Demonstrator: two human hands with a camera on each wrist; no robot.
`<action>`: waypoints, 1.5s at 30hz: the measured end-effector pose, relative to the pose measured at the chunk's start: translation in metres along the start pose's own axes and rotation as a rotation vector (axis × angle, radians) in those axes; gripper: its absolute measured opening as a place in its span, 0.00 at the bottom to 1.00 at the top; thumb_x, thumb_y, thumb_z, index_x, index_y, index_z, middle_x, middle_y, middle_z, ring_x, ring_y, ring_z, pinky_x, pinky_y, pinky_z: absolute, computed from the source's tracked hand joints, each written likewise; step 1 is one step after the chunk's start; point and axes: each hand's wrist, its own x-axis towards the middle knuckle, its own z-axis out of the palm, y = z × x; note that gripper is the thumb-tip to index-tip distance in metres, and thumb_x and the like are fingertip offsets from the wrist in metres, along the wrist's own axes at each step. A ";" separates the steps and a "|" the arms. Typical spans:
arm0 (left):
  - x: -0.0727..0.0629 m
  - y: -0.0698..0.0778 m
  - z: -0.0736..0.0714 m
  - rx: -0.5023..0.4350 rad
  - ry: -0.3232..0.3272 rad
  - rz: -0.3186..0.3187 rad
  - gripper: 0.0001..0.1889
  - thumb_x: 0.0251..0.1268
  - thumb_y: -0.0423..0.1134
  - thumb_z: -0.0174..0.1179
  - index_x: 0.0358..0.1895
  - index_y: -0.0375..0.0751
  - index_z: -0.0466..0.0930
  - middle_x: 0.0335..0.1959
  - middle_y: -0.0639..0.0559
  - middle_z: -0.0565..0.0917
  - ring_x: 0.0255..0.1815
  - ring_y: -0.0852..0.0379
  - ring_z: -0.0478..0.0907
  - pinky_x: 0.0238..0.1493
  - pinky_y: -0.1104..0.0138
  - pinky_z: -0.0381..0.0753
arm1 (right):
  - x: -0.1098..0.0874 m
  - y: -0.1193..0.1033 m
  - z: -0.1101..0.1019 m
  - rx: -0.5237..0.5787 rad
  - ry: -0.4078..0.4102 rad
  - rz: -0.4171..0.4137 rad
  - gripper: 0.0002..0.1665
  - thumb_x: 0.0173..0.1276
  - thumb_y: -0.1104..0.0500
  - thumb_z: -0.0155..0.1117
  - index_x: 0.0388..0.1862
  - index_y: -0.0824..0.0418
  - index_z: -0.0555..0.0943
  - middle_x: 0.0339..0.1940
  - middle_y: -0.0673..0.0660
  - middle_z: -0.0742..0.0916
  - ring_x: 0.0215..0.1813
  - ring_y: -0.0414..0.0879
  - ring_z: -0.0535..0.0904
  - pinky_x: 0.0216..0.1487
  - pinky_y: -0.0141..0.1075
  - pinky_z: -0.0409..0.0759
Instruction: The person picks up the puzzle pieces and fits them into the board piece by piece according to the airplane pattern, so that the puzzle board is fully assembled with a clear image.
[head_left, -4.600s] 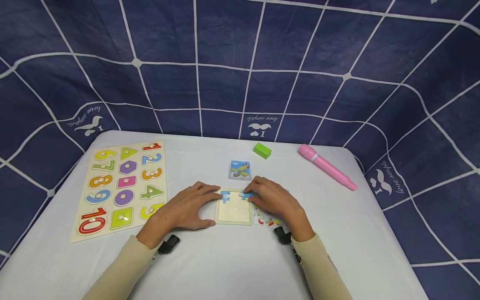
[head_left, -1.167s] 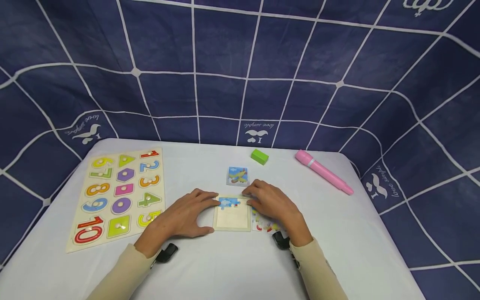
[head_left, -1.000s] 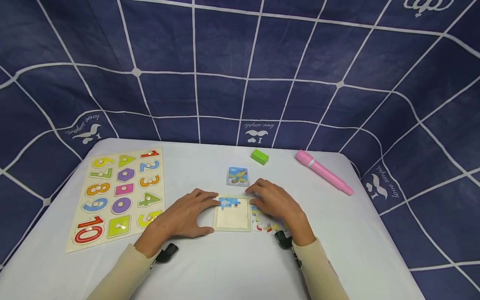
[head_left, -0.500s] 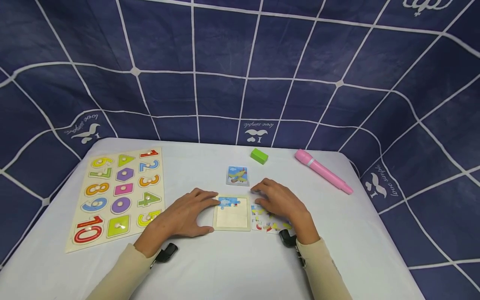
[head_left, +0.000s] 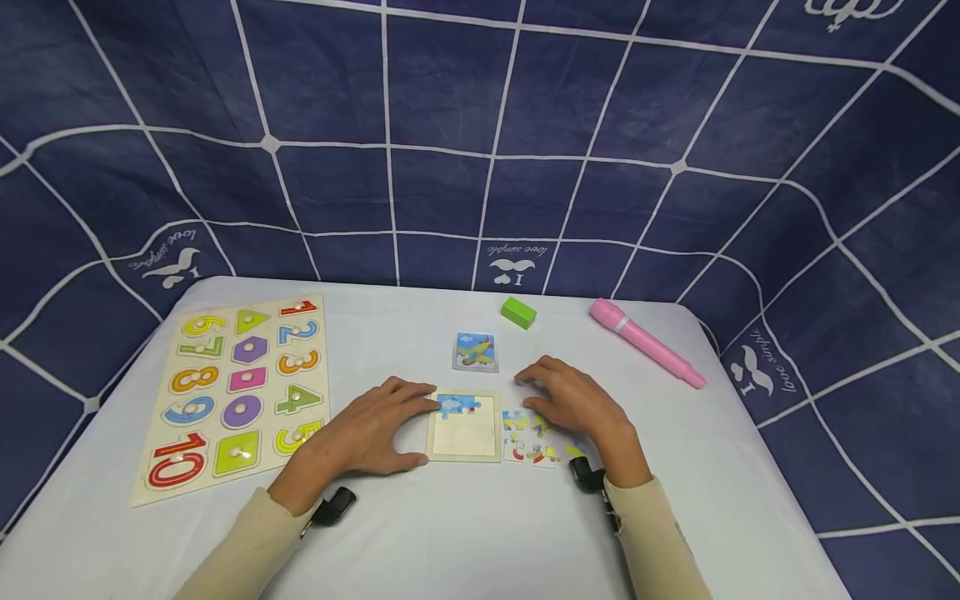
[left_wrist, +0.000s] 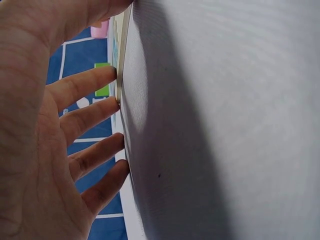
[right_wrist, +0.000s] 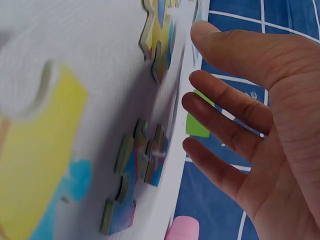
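Observation:
A square wooden puzzle tray [head_left: 465,446] lies in front of me, with joined blue jigsaw pieces [head_left: 457,404] along its far edge from the left corner. My left hand [head_left: 375,425] spreads its fingers and thumb along the tray's left side, fingertips at the rim. In the left wrist view those fingers [left_wrist: 90,120] are spread and hold nothing. Just right of the tray, my right hand [head_left: 573,404] hovers over loose jigsaw pieces [head_left: 536,452], partly hiding them. Its fingers are loosely bent and grasp nothing; the right wrist view shows blue-edged pieces [right_wrist: 120,200] and a yellow piece [right_wrist: 40,165] below them.
Beyond the tray lies a small airplane picture [head_left: 476,352]. A green block [head_left: 519,312] and a pink marker-shaped stick [head_left: 648,343] sit at the back. A number-and-shape peg board [head_left: 232,400] occupies the left. A dark blue gridded cloth [head_left: 442,192] hangs behind the white table.
The blue piece earlier in my right fingers now lies in the tray, joined along the far edge. My right hand has withdrawn rightward over the loose pieces; my left hand stays at the tray.

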 end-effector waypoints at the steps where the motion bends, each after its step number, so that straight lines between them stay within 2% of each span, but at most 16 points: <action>1: 0.000 0.000 0.000 0.000 0.000 0.000 0.40 0.57 0.58 0.79 0.73 0.50 0.80 0.78 0.52 0.75 0.71 0.50 0.72 0.66 0.48 0.78 | 0.000 0.000 0.000 0.002 -0.001 0.005 0.24 0.71 0.56 0.78 0.65 0.53 0.87 0.59 0.51 0.87 0.61 0.47 0.82 0.64 0.49 0.82; 9: 0.000 0.000 0.001 0.005 0.002 0.000 0.40 0.57 0.58 0.79 0.74 0.51 0.80 0.78 0.52 0.74 0.71 0.50 0.72 0.65 0.48 0.79 | -0.003 0.006 -0.002 0.010 0.006 0.003 0.23 0.71 0.56 0.78 0.64 0.53 0.88 0.58 0.51 0.87 0.62 0.48 0.82 0.64 0.49 0.82; 24: -0.001 0.000 0.000 0.001 0.000 -0.009 0.40 0.57 0.59 0.78 0.74 0.52 0.80 0.78 0.53 0.74 0.72 0.50 0.71 0.66 0.47 0.78 | -0.009 0.016 -0.004 0.051 -0.016 0.084 0.23 0.71 0.57 0.78 0.65 0.52 0.87 0.59 0.50 0.86 0.60 0.47 0.81 0.62 0.49 0.81; 39: 0.000 0.000 0.000 -0.007 -0.004 -0.020 0.40 0.57 0.60 0.79 0.74 0.53 0.80 0.79 0.54 0.74 0.71 0.51 0.71 0.65 0.48 0.78 | -0.017 0.033 -0.008 0.071 -0.005 0.091 0.24 0.68 0.58 0.80 0.63 0.54 0.88 0.57 0.52 0.86 0.55 0.47 0.80 0.59 0.49 0.82; 45: 0.000 0.000 0.000 -0.002 -0.004 -0.021 0.40 0.57 0.59 0.79 0.74 0.53 0.80 0.79 0.53 0.74 0.71 0.51 0.71 0.66 0.48 0.78 | -0.022 0.040 -0.009 0.090 0.010 0.085 0.24 0.67 0.59 0.81 0.61 0.55 0.88 0.56 0.52 0.87 0.58 0.49 0.81 0.61 0.51 0.82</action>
